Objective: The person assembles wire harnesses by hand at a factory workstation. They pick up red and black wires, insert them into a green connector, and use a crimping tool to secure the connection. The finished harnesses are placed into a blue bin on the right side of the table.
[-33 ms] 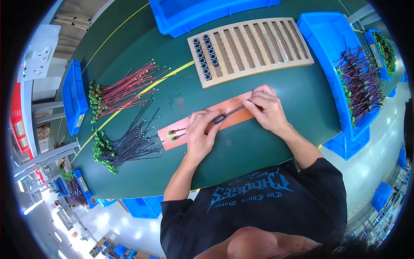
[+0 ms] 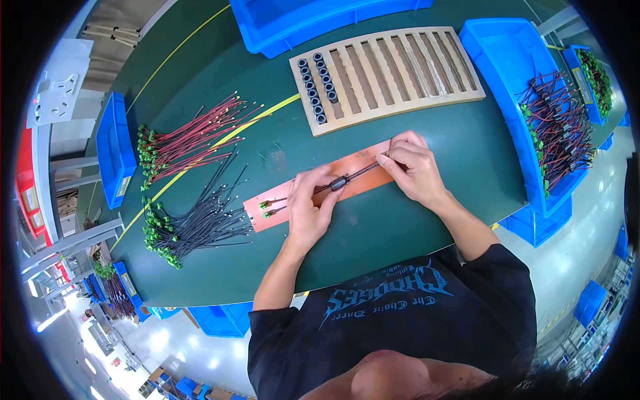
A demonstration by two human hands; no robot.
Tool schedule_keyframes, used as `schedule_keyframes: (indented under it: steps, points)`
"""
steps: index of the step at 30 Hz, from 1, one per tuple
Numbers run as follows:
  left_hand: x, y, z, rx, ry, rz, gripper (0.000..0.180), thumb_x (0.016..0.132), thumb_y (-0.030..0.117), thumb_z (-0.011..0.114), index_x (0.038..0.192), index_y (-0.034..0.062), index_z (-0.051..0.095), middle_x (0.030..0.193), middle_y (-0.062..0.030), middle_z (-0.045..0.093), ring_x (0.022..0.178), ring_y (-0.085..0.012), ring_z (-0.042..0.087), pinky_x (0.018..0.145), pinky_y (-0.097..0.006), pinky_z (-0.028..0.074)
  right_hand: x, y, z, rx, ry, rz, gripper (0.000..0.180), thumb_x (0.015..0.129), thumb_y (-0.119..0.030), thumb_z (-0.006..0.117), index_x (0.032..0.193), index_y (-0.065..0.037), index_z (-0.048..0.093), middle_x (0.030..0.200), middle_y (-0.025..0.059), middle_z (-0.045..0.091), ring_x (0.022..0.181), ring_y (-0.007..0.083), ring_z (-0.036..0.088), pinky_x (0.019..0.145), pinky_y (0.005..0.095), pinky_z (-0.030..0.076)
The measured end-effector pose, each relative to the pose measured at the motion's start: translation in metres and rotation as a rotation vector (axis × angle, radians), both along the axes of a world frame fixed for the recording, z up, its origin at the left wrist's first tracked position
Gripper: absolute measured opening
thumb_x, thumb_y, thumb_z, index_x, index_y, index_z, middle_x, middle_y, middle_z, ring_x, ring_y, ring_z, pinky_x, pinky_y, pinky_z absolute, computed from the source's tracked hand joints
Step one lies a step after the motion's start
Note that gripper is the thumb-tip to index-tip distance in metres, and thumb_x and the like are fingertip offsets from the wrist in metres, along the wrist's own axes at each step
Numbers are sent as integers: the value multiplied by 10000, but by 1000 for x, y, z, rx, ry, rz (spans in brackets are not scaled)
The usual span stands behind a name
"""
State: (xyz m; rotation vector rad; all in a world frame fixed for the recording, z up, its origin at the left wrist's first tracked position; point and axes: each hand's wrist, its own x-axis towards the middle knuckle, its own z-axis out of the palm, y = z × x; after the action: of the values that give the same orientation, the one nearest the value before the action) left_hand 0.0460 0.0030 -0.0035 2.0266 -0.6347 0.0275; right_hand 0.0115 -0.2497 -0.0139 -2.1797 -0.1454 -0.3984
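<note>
Toward the near edge of the desk (image 2: 400,230), your left hand (image 2: 308,205) gripped a black tube (image 2: 339,183) while your right hand (image 2: 415,171) pinched the cable (image 2: 364,171), seemingly keeping it straight.

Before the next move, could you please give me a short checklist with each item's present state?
1. Left hand gripping the held wires beside the black cylinder: ok.
2. Right hand pinching the wires near their far end: ok.
3. Green connectors lying on the orange board: ok.
4. Wire tips visible at the right hand: cannot tell, fingers hide them.
5. Spare cylinders standing in the wooden rack: ok.
6. Red wires and black wires not touching: cannot tell.
</note>
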Motion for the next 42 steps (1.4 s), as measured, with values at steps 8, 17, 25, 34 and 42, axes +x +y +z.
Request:
schedule_keyframes:
  steps: [8,17,25,34,42]
  points:
    - [8,-6,22,154,-17,-24,252,758,32,851,981,-1,741,924,-97,665,917,-270,608,793,-380,510,0,-1,-3,24,-24,-16,207,887,-141,763,761,1,681,748,82,652,860,280,620,869,413,474]
    - [14,-7,20,153,1,-71,207,728,-17,841,897,-20,722,885,-99,653,860,-282,599,721,-385,512,-1,-1,-4,45,-40,-3,204,888,-137,762,759,-2,681,734,81,639,861,285,615,850,414,475]
    - [12,-5,9,109,-20,-60,220,718,-4,852,899,-16,729,884,-102,655,868,-265,612,767,-371,504,-2,3,-6,72,-59,-65,179,897,-132,762,797,3,702,734,79,646,874,272,622,816,404,472]
    - [76,-29,32,135,168,-503,297,926,204,733,1150,9,744,989,-142,697,933,-262,644,867,-363,519,-2,3,-4,80,-58,-100,152,888,-137,773,817,-8,734,760,93,668,855,276,623,813,407,483]
    - [100,-77,32,461,468,-846,256,969,221,693,813,23,739,658,-21,685,567,-101,565,555,-331,462,-4,2,-7,91,-101,-83,175,884,-153,778,787,-17,724,737,88,655,831,283,615,778,413,482]
